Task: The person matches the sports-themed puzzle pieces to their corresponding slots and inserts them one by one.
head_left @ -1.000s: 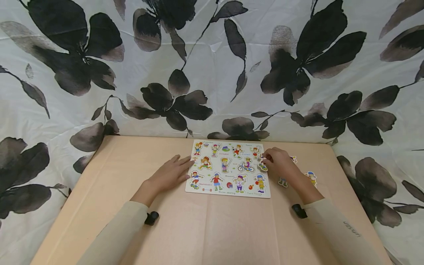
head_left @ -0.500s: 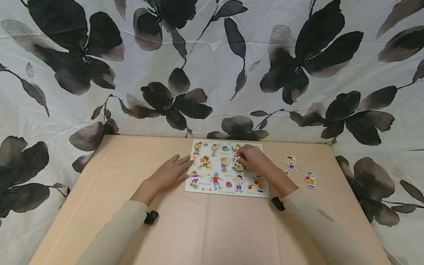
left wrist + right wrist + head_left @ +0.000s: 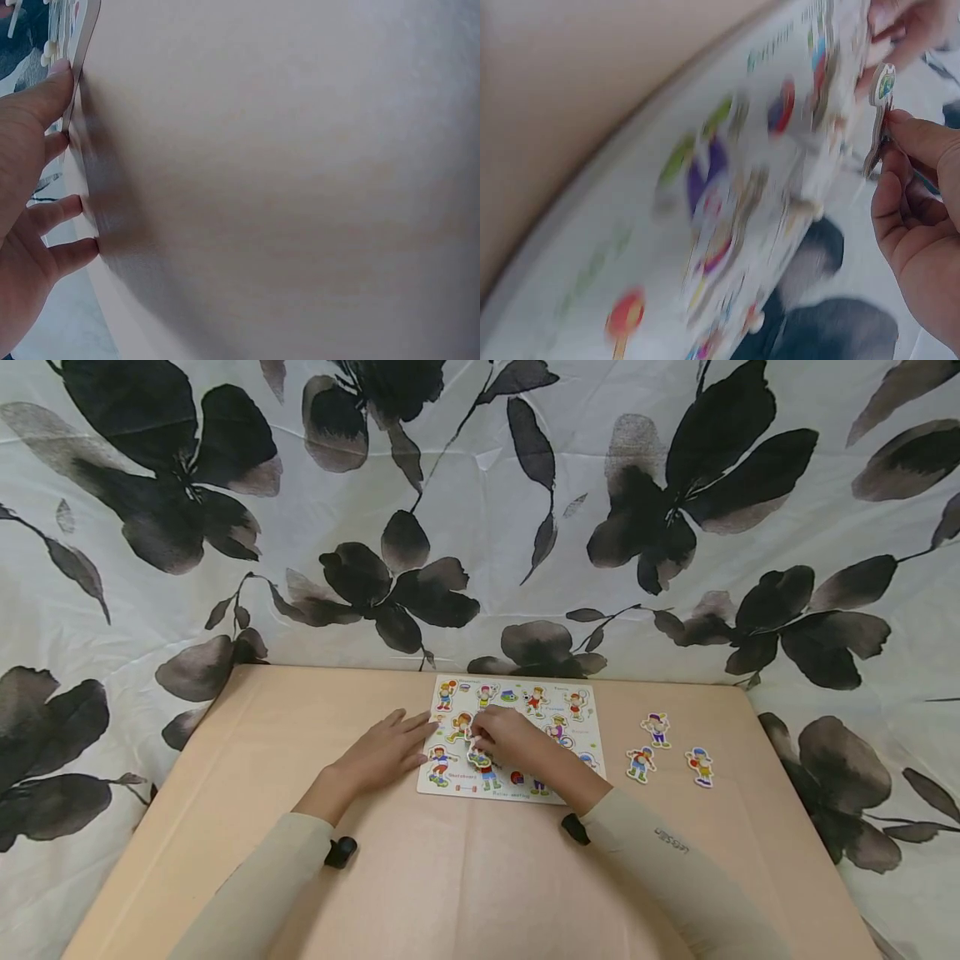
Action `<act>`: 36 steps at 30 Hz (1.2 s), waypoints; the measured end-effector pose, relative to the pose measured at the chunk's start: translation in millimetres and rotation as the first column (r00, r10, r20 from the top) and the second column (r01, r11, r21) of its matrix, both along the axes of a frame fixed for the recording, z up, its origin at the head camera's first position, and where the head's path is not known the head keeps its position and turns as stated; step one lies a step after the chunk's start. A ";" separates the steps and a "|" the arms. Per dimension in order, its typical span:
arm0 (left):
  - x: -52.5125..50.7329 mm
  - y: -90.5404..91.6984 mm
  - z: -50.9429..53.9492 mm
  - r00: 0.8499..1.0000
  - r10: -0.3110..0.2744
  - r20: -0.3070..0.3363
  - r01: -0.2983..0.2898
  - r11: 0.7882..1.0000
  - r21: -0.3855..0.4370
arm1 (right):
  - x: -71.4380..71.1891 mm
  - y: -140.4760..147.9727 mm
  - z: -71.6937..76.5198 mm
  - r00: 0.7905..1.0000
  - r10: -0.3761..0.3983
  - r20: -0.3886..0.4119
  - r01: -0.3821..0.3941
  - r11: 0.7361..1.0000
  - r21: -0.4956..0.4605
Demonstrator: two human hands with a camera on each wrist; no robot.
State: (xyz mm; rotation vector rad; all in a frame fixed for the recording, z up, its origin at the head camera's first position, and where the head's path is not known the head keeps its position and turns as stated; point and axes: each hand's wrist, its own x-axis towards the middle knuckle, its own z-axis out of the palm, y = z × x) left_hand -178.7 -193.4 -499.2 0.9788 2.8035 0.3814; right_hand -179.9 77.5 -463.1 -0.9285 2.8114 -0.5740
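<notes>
Puzzle piece (image 3: 879,121) — thin, white-bordered.

Left hand (image 3: 382,752) touches left edge of board (image 3: 588,735); right hand (image 3: 513,742) pinches piece (image 3: 478,758) over it. Three loose pieces (image 3: 641,765) on table (image 3: 450,877), to right.

Tabletop (image 3: 465,893): pale, peach-beige surface, light sheen, faint straight lines running toward the near side; near edge out of view. Backdrop: white cloth (image 3: 480,485), printed with black and grey-brown flowers and leafy stems, rises behind the far edge and extends past the left and right edges. Large blooms print above the far left corner (image 3: 236,668) and far right corner (image 3: 742,687). Creases noted in the cloth. Lighting: soft, fairly even; diffuse shadows on the tabletop.
</notes>
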 end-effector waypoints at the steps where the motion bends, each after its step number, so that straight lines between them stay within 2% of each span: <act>1: -0.4 0.2 0.5 1.000 0.001 -0.001 -0.001 1.000 -0.001 | -0.1 -4.7 -1.1 1.000 0.016 0.003 -0.016 1.000 0.006; 9: -3.5 2.8 2.4 1.000 0.001 0.004 -0.001 1.000 0.006 | -3.6 -32.8 -14.8 0.993 0.108 -0.047 -0.106 0.993 0.058; 15: -5.9 5.8 0.5 1.000 0.008 0.002 -0.008 1.000 -0.001 | -5.4 -44.7 -19.8 0.993 0.120 -0.022 -0.117 0.987 0.113; 21: -7.6 7.9 -0.8 1.000 0.016 0.005 -0.016 1.000 0.007 | -6.6 -48.6 -26.1 0.986 0.155 -0.068 -0.144 0.979 0.141; 27: -8.4 7.7 -2.3 1.000 0.028 -0.008 -0.028 1.000 -0.004 | -7.8 -51.9 -28.4 0.984 0.148 -0.102 -0.134 0.982 0.134; 36: -10.0 9.2 -3.5 0.999 0.030 -0.028 -0.030 1.000 0.009 | -8.7 -56.3 -28.2 0.990 0.120 -0.079 -0.108 0.984 0.141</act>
